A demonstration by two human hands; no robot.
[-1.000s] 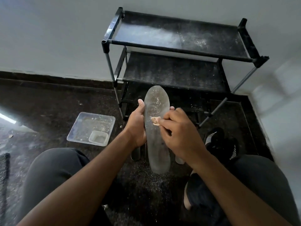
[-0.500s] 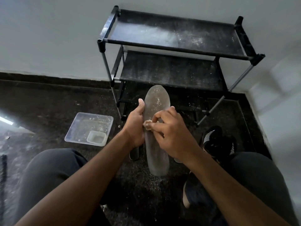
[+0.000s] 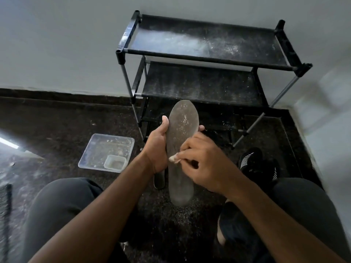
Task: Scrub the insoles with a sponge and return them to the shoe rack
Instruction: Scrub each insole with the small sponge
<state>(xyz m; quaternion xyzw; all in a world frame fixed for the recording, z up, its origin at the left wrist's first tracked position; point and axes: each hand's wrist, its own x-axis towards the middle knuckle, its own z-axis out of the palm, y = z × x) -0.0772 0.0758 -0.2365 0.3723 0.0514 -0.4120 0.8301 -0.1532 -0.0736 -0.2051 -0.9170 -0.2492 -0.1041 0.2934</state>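
While facing the dusty shoe rack [image 3: 207,44], gripping a grey insole [image 3: 180,149] upright in the left hand [image 3: 157,149], pinching a small sponge [image 3: 173,158] in the right hand [image 3: 205,164]; risking bending the insole by pressing hard.

The one camera sits on my head, looking forward and steeply down past my forearms to the floor [image 3: 57,130]. My knees fill the bottom corners, close up; the shoe rack [image 3: 205,57] stands farther off against the wall, top center.
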